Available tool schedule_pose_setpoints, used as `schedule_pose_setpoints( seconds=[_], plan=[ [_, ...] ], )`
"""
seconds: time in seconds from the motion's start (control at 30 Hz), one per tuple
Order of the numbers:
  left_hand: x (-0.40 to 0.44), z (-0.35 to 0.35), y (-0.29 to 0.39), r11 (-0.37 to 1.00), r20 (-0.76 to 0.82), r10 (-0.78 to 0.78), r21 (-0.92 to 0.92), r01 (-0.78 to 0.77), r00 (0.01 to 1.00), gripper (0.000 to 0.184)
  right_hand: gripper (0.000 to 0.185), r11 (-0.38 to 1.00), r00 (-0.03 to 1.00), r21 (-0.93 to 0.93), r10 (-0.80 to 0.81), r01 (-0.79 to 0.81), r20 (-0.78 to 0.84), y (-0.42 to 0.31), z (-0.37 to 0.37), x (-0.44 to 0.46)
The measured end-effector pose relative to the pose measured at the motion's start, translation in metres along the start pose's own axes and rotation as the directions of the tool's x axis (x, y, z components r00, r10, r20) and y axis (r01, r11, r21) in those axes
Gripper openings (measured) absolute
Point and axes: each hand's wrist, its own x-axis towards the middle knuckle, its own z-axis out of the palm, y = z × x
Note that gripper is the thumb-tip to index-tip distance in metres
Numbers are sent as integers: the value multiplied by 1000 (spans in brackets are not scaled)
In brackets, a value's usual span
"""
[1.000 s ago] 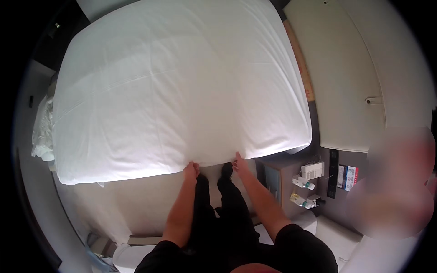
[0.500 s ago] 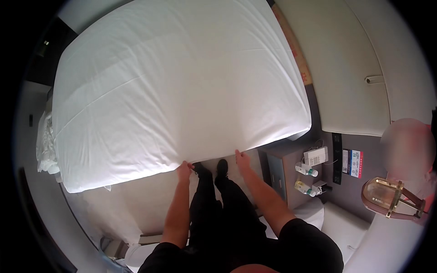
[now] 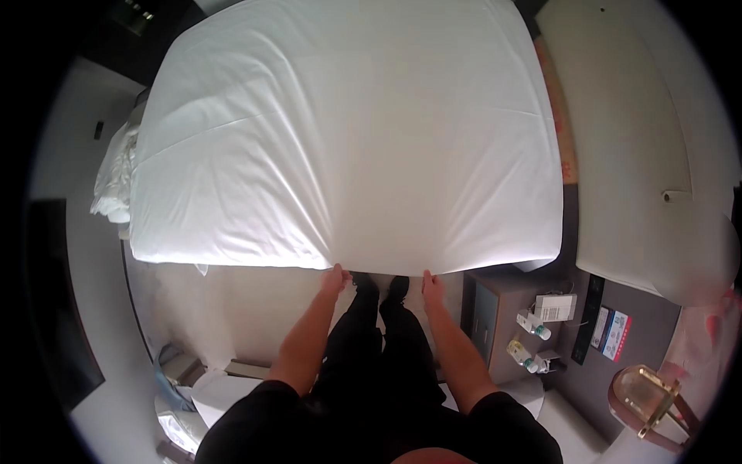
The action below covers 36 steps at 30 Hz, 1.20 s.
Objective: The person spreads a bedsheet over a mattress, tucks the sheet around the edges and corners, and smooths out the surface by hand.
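Note:
A white sheet (image 3: 386, 147) covers the mattress in front of me, with creases fanning out from where I hold its near edge. My left hand (image 3: 335, 278) is closed on that edge, left of centre. Further right, my right hand (image 3: 432, 286) pinches the same edge. Between the two hands the sheet's edge runs nearly straight, above my black shoes. Fingertips on the sheet are partly hidden by the fabric.
A nightstand (image 3: 502, 298) at the right bears a white box (image 3: 556, 308) and two bottles (image 3: 533, 325). Beyond it is a wall lamp (image 3: 643, 396). A padded headboard (image 3: 626, 155) stands right of the bed. Crumpled white bedding (image 3: 116, 178) lies at the far left.
Creases by my left hand have deepened, and the sheet is pulled tauter between my hands. My view has turned, so the bed's near edge now looks level.

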Motion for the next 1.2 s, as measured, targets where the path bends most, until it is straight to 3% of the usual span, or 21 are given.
schedule_pose_setpoints(
  seconds=[0.03, 0.13, 0.17, 0.23, 0.33, 0.43, 0.63, 0.73, 0.8, 0.83, 0.87, 0.93, 0.97, 1.03, 1.07, 1.13, 1.2],
  plan=[
    [11, -1, -1, 997, 34, -83, 3, 83, 996, 30, 31, 998, 999, -58, -33, 32, -14, 7, 2, 11],
    [29, -22, -26, 1000, 223, 3, -14, 0, 975, 29, 26, 938, 992, 332, 120, -102, -34, 26, 33, 31],
    [31, -39, -31, 990, 313, -54, 141, 10, 948, 30, 25, 818, 952, 489, 279, -302, 123, 12, 54, 28],
    [-1, -53, -37, 952, 37, -191, 249, 176, 981, 33, 23, 425, 734, 607, 490, -672, 469, -19, 71, 0],
    [-17, -100, -81, 972, -113, -201, 102, 212, 973, 37, 21, 614, 693, 370, 444, -697, 568, -55, 109, -24],
    [-54, -126, -103, 989, -239, -143, -79, 128, 960, 40, 21, 646, 574, 135, 539, -752, 617, -41, 139, -27],
    [-66, -159, -87, 982, -260, -12, -183, -37, 966, 43, 25, 894, 876, 221, 285, -390, 390, -31, 162, -54],
    [-28, -194, -40, 974, -255, 121, -156, -164, 959, 48, 27, 942, 909, 214, 164, -260, 384, -20, 152, -63],
    [11, -227, 2, 977, -283, 52, -183, -107, 958, 52, 29, 940, 918, 237, 145, -244, 369, -9, 148, -63],
    [10, -225, 36, 982, -392, 81, -124, -140, 916, 50, 30, 938, 924, 255, 133, -234, 359, -2, 148, -63],
    [2, -224, 63, 984, -492, 120, -58, -170, 862, 48, 30, 948, 951, 246, 129, -201, 280, 17, 155, -57],
    [33, -248, 80, 997, -425, 41, -35, -62, 904, 49, 30, 963, 990, 246, 83, -109, 116, 31, 188, -35],
    [51, -261, 85, 1000, -391, -7, -26, -3, 920, 51, 31, 934, 971, 285, 175, -217, 165, 28, 201, -38],
    [80, -273, 82, 994, -369, 14, -98, -53, 929, 46, 31, 844, 896, 319, 360, -432, 260, -8, 213, -87],
    [90, -278, 76, 983, -374, 25, -161, -91, 927, 43, 32, 858, 882, 256, 372, -446, 290, -24, 233, -104],
    [90, -285, 59, 958, -320, 246, -67, -280, 915, 38, 32, 865, 842, 136, 416, -483, 344, -44, 274, -129],
    [81, -294, 53, 887, -318, 460, 128, -443, 829, 35, 33, 946, 927, 104, 271, -306, 259, -37, 300, -129]
  ],
)
